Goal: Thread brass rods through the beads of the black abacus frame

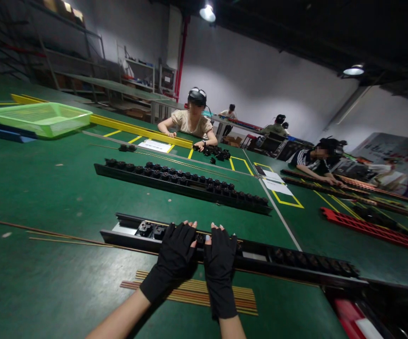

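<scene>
A long black channel rail lies across the green table in front of me, with black block-like parts set inside it. My left hand, in a black fingerless glove, rests palm down over the rail left of its middle, fingers stretched across it. Just beside it, my right hand, gloved the same way, lies over the rail with fingers extended. What is under both palms is hidden. Thin brass-coloured rods lie on the table under my wrists. Longer thin rods stick out past the rail's left end.
Beyond lies a second black rail filled with black parts. A green basket and a yellow rail are at the far left. A co-worker sits opposite near loose black parts. Another person works at right, beyond a red rail.
</scene>
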`<state>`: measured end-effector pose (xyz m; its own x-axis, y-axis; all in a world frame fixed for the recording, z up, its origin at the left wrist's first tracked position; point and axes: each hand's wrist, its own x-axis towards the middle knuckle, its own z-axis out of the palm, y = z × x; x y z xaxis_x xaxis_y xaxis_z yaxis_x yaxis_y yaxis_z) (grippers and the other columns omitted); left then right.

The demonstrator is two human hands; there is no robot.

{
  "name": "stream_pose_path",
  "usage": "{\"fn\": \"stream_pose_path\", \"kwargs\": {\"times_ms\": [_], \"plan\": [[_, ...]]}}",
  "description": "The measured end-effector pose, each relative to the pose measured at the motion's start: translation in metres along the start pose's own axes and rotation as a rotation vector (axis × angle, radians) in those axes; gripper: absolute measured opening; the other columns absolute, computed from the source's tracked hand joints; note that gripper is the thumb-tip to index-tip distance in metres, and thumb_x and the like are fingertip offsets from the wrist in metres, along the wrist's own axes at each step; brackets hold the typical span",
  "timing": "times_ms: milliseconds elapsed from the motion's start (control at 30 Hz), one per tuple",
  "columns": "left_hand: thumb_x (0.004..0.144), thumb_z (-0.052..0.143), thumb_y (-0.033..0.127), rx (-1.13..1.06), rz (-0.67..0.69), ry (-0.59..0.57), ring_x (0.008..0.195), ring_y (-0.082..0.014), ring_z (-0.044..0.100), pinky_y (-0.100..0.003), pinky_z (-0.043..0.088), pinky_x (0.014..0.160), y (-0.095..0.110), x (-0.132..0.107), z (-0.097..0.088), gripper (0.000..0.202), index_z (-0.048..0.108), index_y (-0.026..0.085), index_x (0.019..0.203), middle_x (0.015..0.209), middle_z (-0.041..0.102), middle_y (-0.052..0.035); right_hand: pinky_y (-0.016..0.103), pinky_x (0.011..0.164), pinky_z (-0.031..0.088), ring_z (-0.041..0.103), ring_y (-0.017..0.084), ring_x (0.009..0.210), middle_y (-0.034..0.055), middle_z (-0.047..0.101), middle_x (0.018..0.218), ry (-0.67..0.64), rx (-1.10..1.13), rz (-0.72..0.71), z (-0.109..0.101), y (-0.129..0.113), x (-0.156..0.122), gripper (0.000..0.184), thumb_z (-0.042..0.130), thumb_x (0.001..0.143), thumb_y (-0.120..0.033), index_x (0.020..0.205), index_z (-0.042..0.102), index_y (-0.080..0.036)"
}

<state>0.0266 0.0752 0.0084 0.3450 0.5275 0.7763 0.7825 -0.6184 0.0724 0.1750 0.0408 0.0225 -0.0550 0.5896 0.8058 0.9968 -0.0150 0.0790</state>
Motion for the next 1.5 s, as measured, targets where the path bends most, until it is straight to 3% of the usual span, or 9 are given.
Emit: {"fn": "stream_pose_path", "kwargs": {"times_ms": [133, 300, 467, 633, 900, 1033, 1267, 1500], "plan": [[0.093, 0.043, 0.021, 0.004, 0.008, -0.002, 0.117, -0.0269, 0.058, -0.047, 0.029, 0.107, -0.001, -0.001, 0.001, 0.038, 0.056, 0.014, 0.129, 0.126, 0.066, -0.0103, 0.047, 0.109, 0.023, 0.059, 0.026, 0.111, 0.0119, 0.072, 0.114, -0.006, 0.013, 0.001, 0.002, -0.001, -0.003, 0.041, 0.031, 0.1, -0.024, 0.115, 0.066, -0.007], [0.093, 0.043, 0.021, -0.014, -0.011, -0.025, 0.121, -0.0271, 0.055, -0.048, 0.028, 0.109, 0.0, -0.003, 0.002, 0.041, 0.054, 0.014, 0.132, 0.13, 0.064, -0.0108, 0.048, 0.108, 0.029, 0.045, 0.029, 0.131, 0.0148, 0.062, 0.132, -0.029, 0.04, 0.124, 0.004, 0.004, -0.008, 0.042, 0.035, 0.099, -0.026, 0.127, 0.059, -0.008], [0.092, 0.041, 0.018, -0.036, -0.036, -0.029, 0.122, -0.027, 0.055, -0.049, 0.028, 0.11, 0.002, -0.004, 0.003, 0.043, 0.054, 0.016, 0.132, 0.128, 0.065, -0.0104, 0.051, 0.109, 0.028, 0.057, 0.028, 0.117, 0.0126, 0.07, 0.119, -0.091, 0.048, 0.137, 0.004, 0.009, -0.009, 0.039, 0.036, 0.1, -0.027, 0.122, 0.063, -0.01], [0.092, 0.042, 0.019, -0.037, -0.032, -0.02, 0.121, -0.0277, 0.056, -0.049, 0.028, 0.109, 0.003, -0.002, 0.001, 0.041, 0.056, 0.014, 0.13, 0.129, 0.064, -0.0108, 0.052, 0.107, 0.029, 0.059, 0.028, 0.115, 0.0134, 0.07, 0.119, -0.113, 0.045, 0.144, 0.006, 0.009, -0.011, 0.04, 0.036, 0.1, -0.028, 0.122, 0.064, -0.01], [0.093, 0.042, 0.02, -0.033, -0.019, -0.014, 0.119, -0.0275, 0.057, -0.048, 0.03, 0.108, 0.002, -0.001, -0.002, 0.038, 0.057, 0.014, 0.127, 0.129, 0.065, -0.0096, 0.053, 0.107, 0.029, 0.047, 0.031, 0.13, 0.0159, 0.064, 0.129, -0.054, 0.003, 0.192, 0.007, 0.015, -0.009, 0.044, 0.035, 0.099, -0.029, 0.126, 0.06, -0.006], [0.093, 0.043, 0.019, -0.03, -0.02, -0.01, 0.118, -0.0269, 0.058, -0.048, 0.03, 0.107, 0.002, 0.0, -0.002, 0.038, 0.056, 0.013, 0.128, 0.128, 0.065, -0.0098, 0.05, 0.105, 0.031, 0.055, 0.029, 0.12, 0.0133, 0.07, 0.117, -0.125, 0.044, 0.231, 0.004, 0.021, -0.007, 0.042, 0.033, 0.1, -0.029, 0.119, 0.066, -0.01], [0.093, 0.043, 0.02, -0.039, -0.027, -0.027, 0.119, -0.0272, 0.057, -0.048, 0.03, 0.108, 0.002, 0.0, -0.002, 0.04, 0.054, 0.014, 0.131, 0.129, 0.064, -0.0105, 0.053, 0.104, 0.032, 0.057, 0.029, 0.117, 0.0146, 0.07, 0.117, -0.158, 0.063, 0.239, 0.002, 0.02, -0.007, 0.043, 0.032, 0.1, -0.029, 0.122, 0.065, -0.011], [0.092, 0.043, 0.019, -0.044, -0.021, -0.023, 0.12, -0.0283, 0.056, -0.05, 0.03, 0.108, 0.003, 0.001, -0.002, 0.041, 0.053, 0.012, 0.132, 0.129, 0.064, -0.0122, 0.052, 0.103, 0.034, 0.048, 0.031, 0.129, 0.0204, 0.064, 0.126, -0.066, 0.015, 0.301, 0.005, 0.031, -0.009, 0.045, 0.036, 0.099, -0.031, 0.128, 0.059, -0.005]]}}
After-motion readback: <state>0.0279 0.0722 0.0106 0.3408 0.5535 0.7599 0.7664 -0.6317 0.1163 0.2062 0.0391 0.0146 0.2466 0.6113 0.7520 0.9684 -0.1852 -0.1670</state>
